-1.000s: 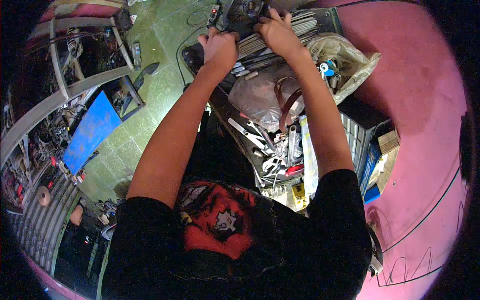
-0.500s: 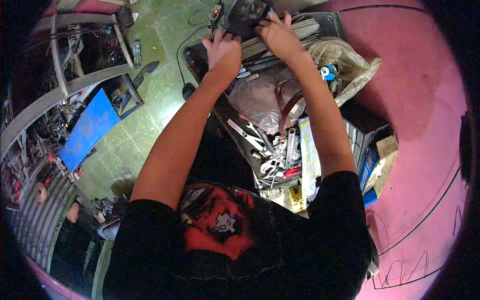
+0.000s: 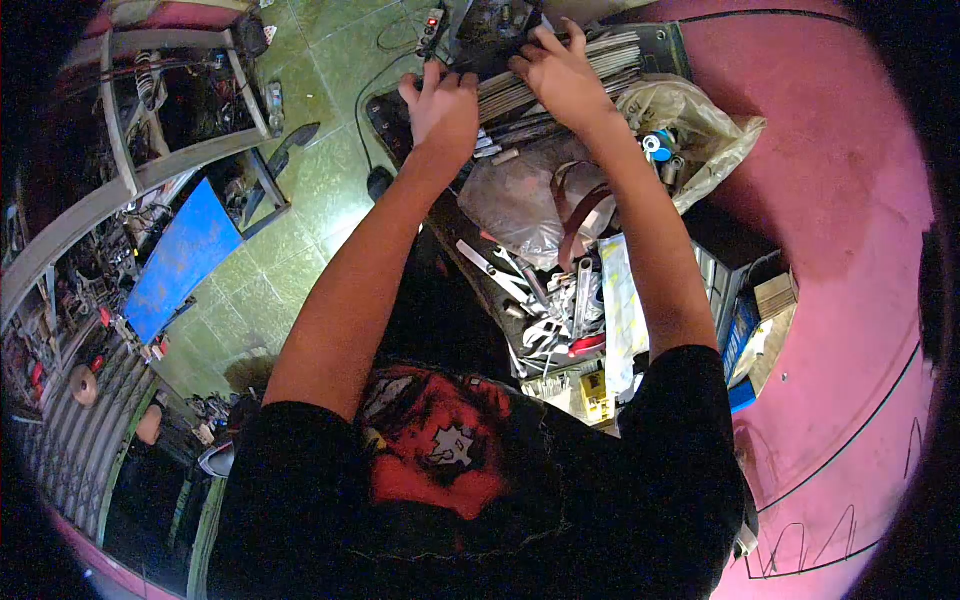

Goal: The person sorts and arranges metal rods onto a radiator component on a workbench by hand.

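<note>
Both my hands are over the far end of a cluttered bench, at the top of the view. My left hand (image 3: 444, 112) has its fingers curled at the edge of something dark, left of a bundle of thin grey rods (image 3: 508, 98). To its right, my right hand (image 3: 562, 78) lies across the rods, fingers bent over the same dark area and one finger sticking up. What the fingertips grip is hidden in shadow. Nearer me lies a cloudy plastic bag (image 3: 515, 205) with a brown strap (image 3: 578, 205) on it.
Wrenches (image 3: 490, 268) and other hand tools crowd the near bench. An open plastic bag (image 3: 690, 105) of parts sits right, by the pink wall (image 3: 830, 200). A power strip (image 3: 430, 32) lies beyond my left hand. Metal shelving (image 3: 150, 180) and a blue panel (image 3: 185, 265) stand left.
My left hand has shifted slightly left and down, and more of the rods shows between my hands. My right hand stays almost in place.
</note>
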Available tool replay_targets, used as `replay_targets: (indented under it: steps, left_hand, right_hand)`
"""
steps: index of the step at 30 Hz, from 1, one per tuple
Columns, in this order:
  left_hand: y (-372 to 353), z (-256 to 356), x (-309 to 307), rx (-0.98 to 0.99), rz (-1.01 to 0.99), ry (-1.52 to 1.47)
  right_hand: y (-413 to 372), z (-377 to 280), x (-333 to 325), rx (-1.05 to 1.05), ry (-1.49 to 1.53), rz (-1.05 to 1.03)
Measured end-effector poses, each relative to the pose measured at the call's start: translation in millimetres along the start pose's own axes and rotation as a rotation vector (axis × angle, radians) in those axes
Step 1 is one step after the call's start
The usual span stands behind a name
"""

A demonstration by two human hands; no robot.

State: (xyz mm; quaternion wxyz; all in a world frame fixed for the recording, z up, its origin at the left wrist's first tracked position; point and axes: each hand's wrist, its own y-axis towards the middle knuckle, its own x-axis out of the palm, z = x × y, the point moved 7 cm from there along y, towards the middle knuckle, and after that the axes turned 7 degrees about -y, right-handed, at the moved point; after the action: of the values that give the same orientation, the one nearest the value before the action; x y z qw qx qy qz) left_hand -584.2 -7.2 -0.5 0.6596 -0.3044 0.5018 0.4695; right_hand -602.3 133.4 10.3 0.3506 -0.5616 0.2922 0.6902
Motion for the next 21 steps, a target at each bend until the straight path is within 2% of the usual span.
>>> replay_targets:
  steps: [2,4,8,10,21]
  left_hand:
    - [-2,2,-3,0.025,0.027,0.007]
    - [-3,2,-4,0.017,-0.023,0.006]
    - [-2,3,0,0.009,-0.041,0.030]
    - [-2,6,-2,0.067,0.063,0.054]
    - [-6,10,6,0.094,0.039,0.056]
  right_hand:
    - [-1,1,-4,-0.003,-0.018,0.030]
    - [-1,-3,-6,-0.046,-0.063,-0.060]
    - [0,-5,-10,-0.047,-0.061,-0.035]
    - [-2,-5,-6,-0.030,-0.023,-0.017]
    - [-3,-7,3,0.018,-0.008,-0.088]
